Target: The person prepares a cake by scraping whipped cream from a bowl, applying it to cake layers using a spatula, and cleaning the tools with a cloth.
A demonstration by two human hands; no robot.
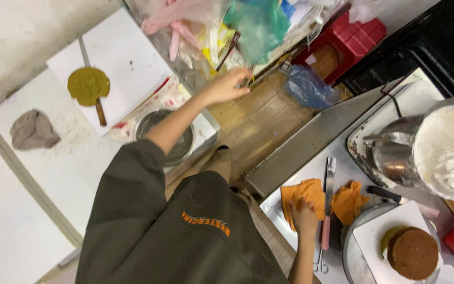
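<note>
My left hand [228,84] stretches out to the far side, fingers spread, touching the edge of a heap of plastic bags [222,26]; I see nothing held in it. My right hand [303,214] rests with curled fingers on an orange cloth [305,192] lying on the steel counter [311,137]. Right beside that hand lies a long palette knife with a pink handle [328,210]. A second orange cloth [349,202] is bunched up just past the knife.
A brown sponge cake [413,253] sits on a white board [379,231] on a turntable. A mixer bowl of white cream [447,150] stands at the right. On the left are a steel bowl [174,138], a green disc on a white board [89,85] and a grey cloth [32,130].
</note>
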